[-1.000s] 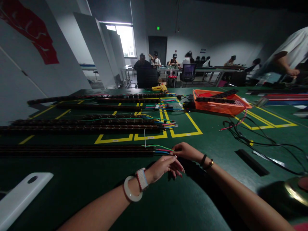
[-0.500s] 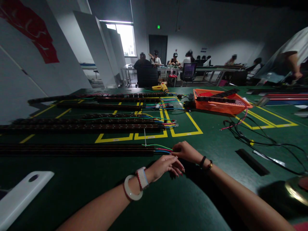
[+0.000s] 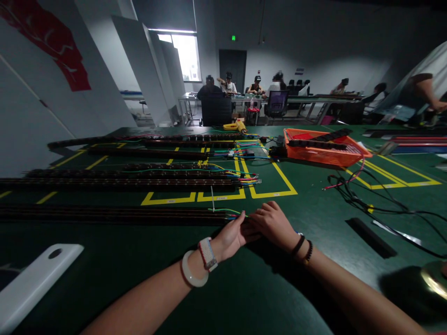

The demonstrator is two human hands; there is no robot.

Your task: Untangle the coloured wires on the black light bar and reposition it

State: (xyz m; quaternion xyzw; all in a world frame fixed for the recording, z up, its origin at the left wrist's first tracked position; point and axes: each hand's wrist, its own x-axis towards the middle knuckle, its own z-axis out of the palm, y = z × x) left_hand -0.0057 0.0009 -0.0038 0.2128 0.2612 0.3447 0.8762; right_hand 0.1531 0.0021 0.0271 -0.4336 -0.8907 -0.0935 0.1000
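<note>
Wire handling, likely: right hand [image 3: 274, 226] curled round wires [image 3: 233, 216]; left hand [image 3: 228, 239] touching it, grip unclear. Next needs steady hold.

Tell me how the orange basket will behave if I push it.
The basket has thin-looking, slotted walls, so it is probably light for its size. Being wide and low, it should slide rather than tip. The black strips resting on it might shift, and the pink wire at its right end may drag along.
</note>
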